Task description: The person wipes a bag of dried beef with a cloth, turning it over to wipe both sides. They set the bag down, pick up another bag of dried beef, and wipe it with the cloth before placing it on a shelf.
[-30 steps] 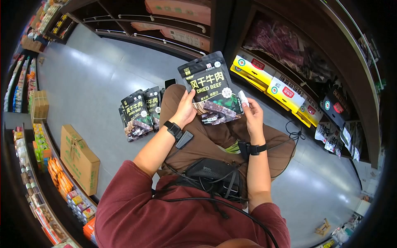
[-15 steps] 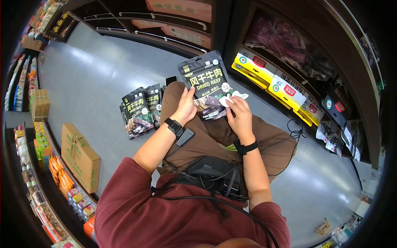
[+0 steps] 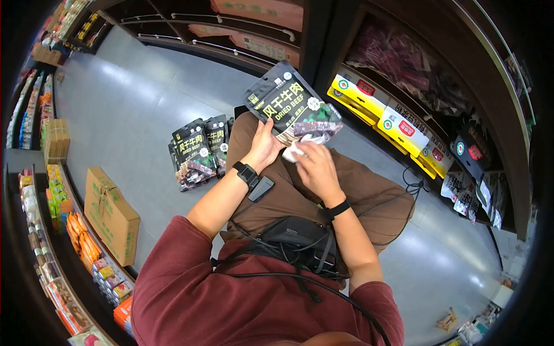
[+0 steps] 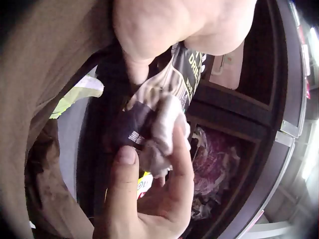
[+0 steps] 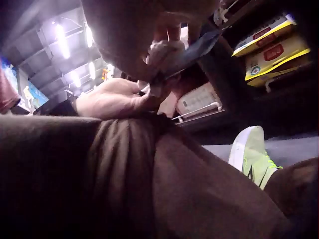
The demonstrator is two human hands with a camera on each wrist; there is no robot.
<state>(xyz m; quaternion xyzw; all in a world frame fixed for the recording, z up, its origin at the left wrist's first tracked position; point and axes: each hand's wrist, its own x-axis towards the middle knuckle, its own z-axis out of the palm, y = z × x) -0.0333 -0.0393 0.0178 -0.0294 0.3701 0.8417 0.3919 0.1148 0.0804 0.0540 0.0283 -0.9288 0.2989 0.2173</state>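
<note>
A black pouch labelled "DRIED BEEF" [image 3: 288, 104] tilts above the person's lap in the head view. My left hand [image 3: 264, 147] grips its lower left edge, thumb on the front. My right hand [image 3: 317, 170] pinches a crumpled white cloth or tissue [image 3: 297, 147] against the pouch's bottom edge. In the left wrist view, the right thumb and fingers [image 4: 157, 189] stand on either side of the pouch's lower corner, with the white cloth [image 4: 169, 122] under the fingers. The right wrist view shows the white material [image 5: 164, 52] dimly between both hands.
Several similar pouches [image 3: 193, 147] stand on the floor to the left. A cardboard box [image 3: 111, 216] lies farther left, beside stocked shelves. Yellow-and-white packages [image 3: 404, 130] line the dark shelf at right. A black cable [image 3: 411, 183] loops near the right knee.
The right hand has moved left and down with the white cloth, from the pouch's right side to its bottom edge. The pouch has tilted further, its lower end swinging right.
</note>
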